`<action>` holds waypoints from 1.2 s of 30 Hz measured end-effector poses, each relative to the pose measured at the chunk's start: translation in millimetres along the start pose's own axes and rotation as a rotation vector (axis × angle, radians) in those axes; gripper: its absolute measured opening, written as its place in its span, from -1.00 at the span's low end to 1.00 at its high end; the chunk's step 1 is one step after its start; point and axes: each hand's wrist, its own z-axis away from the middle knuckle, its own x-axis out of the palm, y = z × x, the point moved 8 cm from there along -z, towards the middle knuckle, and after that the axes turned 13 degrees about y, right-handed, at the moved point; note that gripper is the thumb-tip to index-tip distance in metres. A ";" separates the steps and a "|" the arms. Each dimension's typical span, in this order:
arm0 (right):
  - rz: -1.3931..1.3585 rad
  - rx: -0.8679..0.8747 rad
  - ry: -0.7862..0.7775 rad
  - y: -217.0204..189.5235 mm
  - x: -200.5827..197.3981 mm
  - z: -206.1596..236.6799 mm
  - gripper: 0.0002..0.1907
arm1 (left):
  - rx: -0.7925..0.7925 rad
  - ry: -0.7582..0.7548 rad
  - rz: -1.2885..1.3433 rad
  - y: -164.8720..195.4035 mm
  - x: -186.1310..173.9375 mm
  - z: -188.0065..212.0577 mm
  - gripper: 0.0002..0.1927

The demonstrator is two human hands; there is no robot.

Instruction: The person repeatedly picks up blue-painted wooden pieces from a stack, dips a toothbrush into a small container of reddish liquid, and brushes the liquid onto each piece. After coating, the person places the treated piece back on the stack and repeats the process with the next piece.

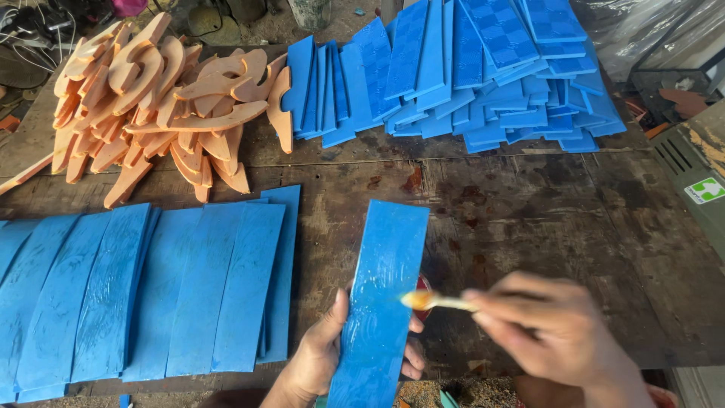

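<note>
Left hand grips the blue strip from below, long axis pointing away; right hand pinches a brush, tip on the strip's right edge.

The left hand comes up from the bottom edge, palm turned inward, thumb stretched upward along one side of what it grips and the fingertips curling round the far side, so the hand is clamped, not flat. Its wrist bends slightly toward the body. The right hand enters from the lower right, back of the hand facing the camera, fingers bunched together in a pinch pointing left. Its wrist runs off toward the lower right corner.
</note>
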 end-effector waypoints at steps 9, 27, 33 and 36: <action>0.187 -0.019 0.224 6.6 -18.4 -12.8 -0.68 | 0.020 -0.018 -0.030 0.6 5.3 -2.2 -0.06; -1.053 0.697 -0.093 48.8 66.5 25.0 0.10 | -0.324 -0.144 0.245 -52.5 10.8 -1.9 -0.12; -1.049 0.703 0.106 67.6 49.6 19.2 0.04 | 0.255 0.147 -0.405 1.5 -6.7 -8.8 0.04; -0.988 0.683 0.170 69.2 49.6 21.2 0.00 | 0.452 0.244 -1.012 25.7 6.5 17.8 0.00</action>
